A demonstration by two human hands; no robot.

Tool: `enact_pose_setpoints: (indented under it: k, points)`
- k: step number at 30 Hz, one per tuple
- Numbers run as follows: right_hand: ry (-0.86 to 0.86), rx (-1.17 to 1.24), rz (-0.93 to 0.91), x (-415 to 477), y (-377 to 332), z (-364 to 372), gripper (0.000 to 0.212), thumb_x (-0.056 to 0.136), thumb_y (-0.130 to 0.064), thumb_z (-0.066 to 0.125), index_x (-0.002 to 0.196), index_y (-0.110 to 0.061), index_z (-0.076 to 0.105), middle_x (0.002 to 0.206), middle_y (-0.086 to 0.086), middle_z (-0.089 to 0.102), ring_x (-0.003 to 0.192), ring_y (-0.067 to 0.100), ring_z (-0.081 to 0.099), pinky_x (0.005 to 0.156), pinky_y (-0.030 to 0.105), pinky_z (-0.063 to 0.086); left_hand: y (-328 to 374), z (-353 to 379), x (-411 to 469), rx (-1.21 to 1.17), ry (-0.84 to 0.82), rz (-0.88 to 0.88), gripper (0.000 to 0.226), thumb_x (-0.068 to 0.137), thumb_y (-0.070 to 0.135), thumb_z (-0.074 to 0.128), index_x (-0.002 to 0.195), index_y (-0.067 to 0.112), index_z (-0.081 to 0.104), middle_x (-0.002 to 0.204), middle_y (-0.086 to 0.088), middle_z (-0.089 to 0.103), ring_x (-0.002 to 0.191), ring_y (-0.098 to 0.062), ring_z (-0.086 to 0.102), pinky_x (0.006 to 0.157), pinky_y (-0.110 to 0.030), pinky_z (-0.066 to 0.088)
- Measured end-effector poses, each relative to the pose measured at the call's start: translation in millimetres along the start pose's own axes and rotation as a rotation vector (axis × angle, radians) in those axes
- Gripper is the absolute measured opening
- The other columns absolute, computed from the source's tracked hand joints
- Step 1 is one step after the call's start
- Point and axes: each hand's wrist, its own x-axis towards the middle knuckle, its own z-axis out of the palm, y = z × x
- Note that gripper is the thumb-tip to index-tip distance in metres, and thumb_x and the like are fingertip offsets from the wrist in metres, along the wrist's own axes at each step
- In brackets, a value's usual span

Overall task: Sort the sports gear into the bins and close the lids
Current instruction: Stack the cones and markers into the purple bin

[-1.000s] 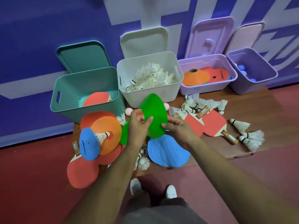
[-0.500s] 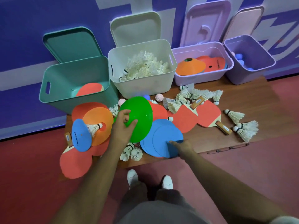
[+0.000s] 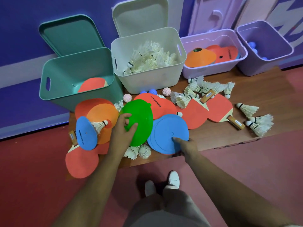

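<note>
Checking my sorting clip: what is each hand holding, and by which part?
Left hand grips the green disc cone by its left rim. Right hand touches the blue disc at its near edge; a grip cannot be told.

Wall (image 3: 24, 30): beyond left hand (image 3: 122, 133), deep blue-violet, big white and lilac graphic shapes up top. Pale band (image 3: 19, 69) low on wall, far left of left hand. Floor (image 3: 32, 177): dull red, nearer than hands, out to both sides. Low brown wooden board (image 3: 262, 89) on floor, spreads beyond and past right hand (image 3: 186, 145). Light soft, even, violet-tinged.
</note>
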Motion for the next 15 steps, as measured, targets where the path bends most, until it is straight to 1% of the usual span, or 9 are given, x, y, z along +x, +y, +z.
enact_pose_setpoints:
  k: [1, 2, 4, 5, 7, 9, 10, 12, 15]
  points:
    - [0.004, 0.033, -0.012, -2.2, 0.3, 2.8, 0.033, 0.078, -0.015, 0.079, 0.107, -0.01, 0.064, 0.113, 0.011, 0.069, 0.1, 0.029, 0.066, 0.073, 0.036, 0.056, -2.5, -0.3, 1.4, -0.012, 0.0, 0.011, 0.031, 0.089, 0.017, 0.068, 0.116, 0.016, 0.054, 0.083, -0.008, 0.045, 0.084, -0.021, 0.05, 0.075, -0.032, 0.041]
    - [-0.003, 0.083, -0.006, -5.1, -0.4, 6.4, 0.03, 0.08, -0.012, 0.077, 0.107, -0.009, 0.063, 0.111, 0.011, 0.069, 0.096, 0.03, 0.067, 0.067, 0.035, 0.056, -4.4, -0.4, 2.4, -0.021, -0.004, 0.019, 0.03, 0.089, 0.016, 0.068, 0.115, 0.015, 0.054, 0.083, -0.013, 0.046, 0.083, -0.025, 0.05, 0.074, -0.033, 0.041]
    - [-0.044, 0.183, 0.017, -12.7, -3.1, 14.2, 0.032, 0.083, -0.006, 0.073, 0.112, -0.006, 0.061, 0.113, 0.015, 0.068, 0.095, 0.035, 0.067, 0.05, 0.032, 0.055, -8.1, -1.4, 2.7, -0.032, -0.027, 0.017, 0.03, 0.089, 0.015, 0.068, 0.115, 0.015, 0.054, 0.086, -0.018, 0.047, 0.085, -0.029, 0.05, 0.074, -0.033, 0.041]
    - [-0.063, 0.211, 0.009, -14.3, -4.5, 17.3, 0.033, 0.084, -0.002, 0.071, 0.114, -0.006, 0.06, 0.116, 0.016, 0.068, 0.099, 0.037, 0.066, 0.047, 0.03, 0.054, -9.4, -2.1, 2.6, -0.038, -0.037, 0.01, 0.03, 0.089, 0.016, 0.068, 0.115, 0.016, 0.053, 0.087, -0.018, 0.047, 0.086, -0.029, 0.051, 0.075, -0.034, 0.042]
    - [-0.071, 0.244, -0.042, -18.2, -7.4, 21.5, 0.032, 0.085, 0.002, 0.067, 0.112, -0.011, 0.059, 0.119, 0.015, 0.066, 0.106, 0.039, 0.065, 0.049, 0.03, 0.055, -11.1, -6.0, 3.2, -0.049, -0.058, 0.009, 0.031, 0.089, 0.017, 0.068, 0.116, 0.017, 0.053, 0.087, -0.016, 0.047, 0.087, -0.028, 0.051, 0.077, -0.037, 0.043]
    - [-0.046, 0.242, -0.118, -22.3, -12.6, 20.6, 0.033, 0.084, 0.004, 0.067, 0.108, -0.016, 0.056, 0.121, 0.013, 0.065, 0.106, 0.038, 0.064, 0.056, 0.034, 0.058, -10.8, -9.9, 5.4, -0.045, -0.068, 0.041, 0.031, 0.089, 0.017, 0.068, 0.117, 0.017, 0.053, 0.084, -0.011, 0.044, 0.084, -0.025, 0.049, 0.076, -0.039, 0.044]
    - [-0.026, 0.237, -0.155, -24.6, -16.1, 19.3, 0.035, 0.083, 0.003, 0.068, 0.108, -0.017, 0.054, 0.122, 0.012, 0.063, 0.106, 0.036, 0.064, 0.065, 0.041, 0.06, -9.3, -11.4, 7.0, -0.046, -0.07, 0.05, 0.032, 0.09, 0.018, 0.067, 0.118, 0.017, 0.053, 0.084, -0.007, 0.043, 0.082, -0.021, 0.048, 0.075, -0.038, 0.044]
    - [0.009, 0.246, -0.215, -34.1, -24.0, 14.2, 0.036, 0.084, 0.002, 0.067, 0.11, -0.016, 0.049, 0.119, 0.008, 0.061, 0.107, 0.032, 0.063, 0.086, 0.054, 0.056, -3.6, -14.3, 9.9, -0.049, -0.075, 0.054, 0.032, 0.09, 0.02, 0.067, 0.119, 0.019, 0.053, 0.085, -0.002, 0.044, 0.084, -0.016, 0.048, 0.074, -0.033, 0.043]
    - [0.013, 0.3, -0.262, -49.6, -35.5, 0.4, 0.044, 0.086, 0.003, 0.065, 0.123, -0.015, 0.047, 0.118, 0.003, 0.061, 0.11, 0.032, 0.062, 0.091, 0.059, 0.052, 8.9, -14.6, 14.5, -0.053, -0.085, 0.102, 0.031, 0.09, 0.022, 0.067, 0.118, 0.02, 0.054, 0.086, -0.002, 0.045, 0.084, -0.015, 0.048, 0.072, -0.027, 0.04]
